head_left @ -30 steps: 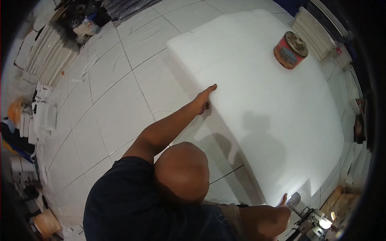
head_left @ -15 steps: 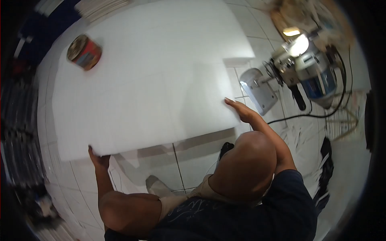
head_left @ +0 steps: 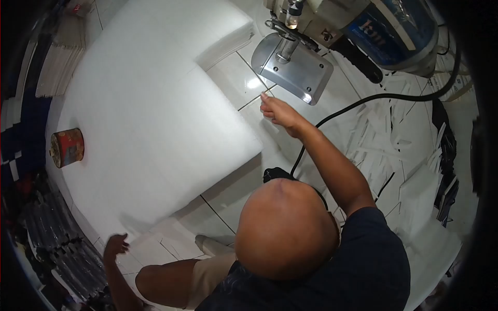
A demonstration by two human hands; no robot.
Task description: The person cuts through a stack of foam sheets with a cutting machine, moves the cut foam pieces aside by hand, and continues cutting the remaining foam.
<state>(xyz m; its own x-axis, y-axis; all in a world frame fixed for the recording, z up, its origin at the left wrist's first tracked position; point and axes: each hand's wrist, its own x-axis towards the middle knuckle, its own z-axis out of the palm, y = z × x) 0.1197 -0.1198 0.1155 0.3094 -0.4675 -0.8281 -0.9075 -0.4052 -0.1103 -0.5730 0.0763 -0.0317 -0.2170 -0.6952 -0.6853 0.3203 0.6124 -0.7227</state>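
A thick stack of white sheets (head_left: 150, 119) lies on the tiled floor, with a step-shaped notch in its right side. My left hand (head_left: 115, 246) is just off the stack's near left corner, fingers apart and holding nothing. My right hand (head_left: 280, 114) is over the floor between the stack and the cutting machine's metal base plate (head_left: 298, 72); its fingers are curled in, and no object shows in them. The blue and grey machine body (head_left: 389, 33) stands at the top right. A rusty red can (head_left: 67, 147) rests on the stack's far left part.
A black cable (head_left: 384, 97) runs from the machine across the floor beside my right forearm. White offcuts (head_left: 373, 124) are strewn at the right. Piles of sheets (head_left: 62, 65) stand at the upper left, and dark wrapped bundles (head_left: 57, 223) at the lower left.
The view has turned and shifted toward the machine. Both hands have come off the stack's near edge; my right hand is now beside the base plate with its fingers curled.
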